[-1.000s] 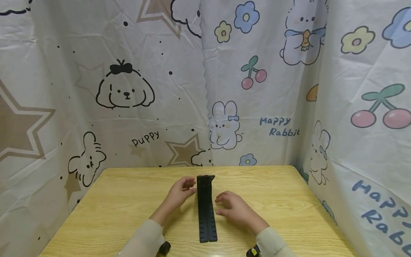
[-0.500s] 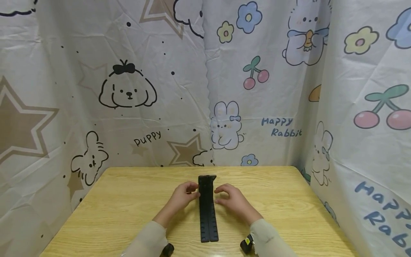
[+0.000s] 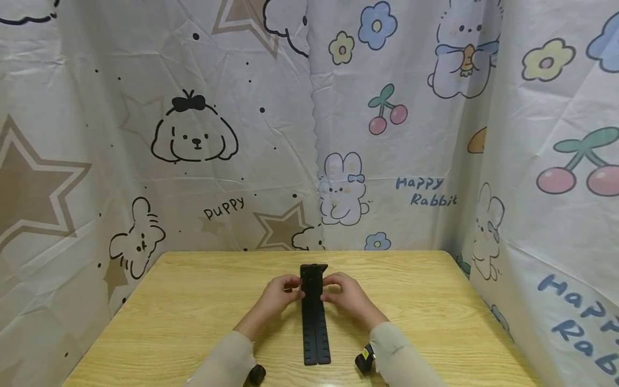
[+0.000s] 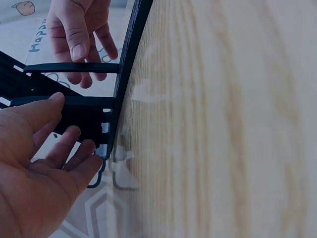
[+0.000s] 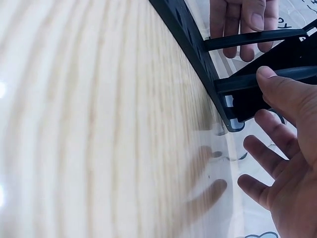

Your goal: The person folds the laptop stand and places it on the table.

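Observation:
A black folding stand (image 3: 316, 328), long and narrow with notched rails at its near end, stands on the table. Its raised struts (image 4: 69, 68) and long base rail show from the side in both wrist views. My left hand (image 3: 279, 294) is at the stand's left side, with its thumb (image 4: 55, 101) on a strut and its other fingers loosely bent below. On the opposite side my right hand (image 3: 349, 295) mirrors it, its thumb (image 5: 270, 75) on a strut and the lower fingers spread off the stand. Each index fingertip is largely hidden behind the frame.
The stand is on a light wood-grain table (image 3: 203, 301). A printed cloth curtain (image 3: 271, 134) rises right behind the table's far edge and along both sides. Small black devices (image 3: 365, 359) are strapped at both wrists.
Both hands have closed in on the stand's far part; the right hand moved left and away from me, the left slightly right, until their fingertips meet its sides. The stand stays put.

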### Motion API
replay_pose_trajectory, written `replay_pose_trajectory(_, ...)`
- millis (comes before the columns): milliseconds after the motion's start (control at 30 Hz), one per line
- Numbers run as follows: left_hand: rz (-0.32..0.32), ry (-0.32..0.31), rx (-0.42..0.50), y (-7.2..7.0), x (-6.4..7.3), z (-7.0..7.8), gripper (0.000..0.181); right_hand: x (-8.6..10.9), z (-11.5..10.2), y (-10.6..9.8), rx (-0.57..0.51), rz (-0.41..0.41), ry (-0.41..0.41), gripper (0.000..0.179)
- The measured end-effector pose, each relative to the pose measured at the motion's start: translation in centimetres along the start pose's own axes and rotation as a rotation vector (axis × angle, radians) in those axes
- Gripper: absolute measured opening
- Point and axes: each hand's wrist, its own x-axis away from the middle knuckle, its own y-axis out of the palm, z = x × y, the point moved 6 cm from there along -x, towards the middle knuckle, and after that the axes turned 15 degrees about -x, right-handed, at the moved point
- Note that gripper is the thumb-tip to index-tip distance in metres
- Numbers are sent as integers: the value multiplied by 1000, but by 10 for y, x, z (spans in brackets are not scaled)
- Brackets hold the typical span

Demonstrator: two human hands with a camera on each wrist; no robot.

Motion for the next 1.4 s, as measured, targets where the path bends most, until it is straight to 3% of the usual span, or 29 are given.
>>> replay_pose_trajectory(267, -13, 19, -4, 4, -2, 2, 20, -3, 3, 1, -55, 3, 36, 21)
replay_pose_trajectory(500, -3, 25, 3, 4, -3, 2, 12, -6, 3, 2, -66, -1, 9, 9)
replay_pose_trajectory(867, 29, 40, 15, 2, -3, 3, 6, -6, 3, 3, -86, 17, 4, 11)
replay_pose_trajectory(1067, 65, 32, -58, -2, -2, 4, 7, -6, 3, 2, -102, 21, 12, 12)
replay_pose_trajectory(1400, 59, 53, -16, 0, -1, 9, 6, -3, 3, 2, -73, 16, 28, 13)
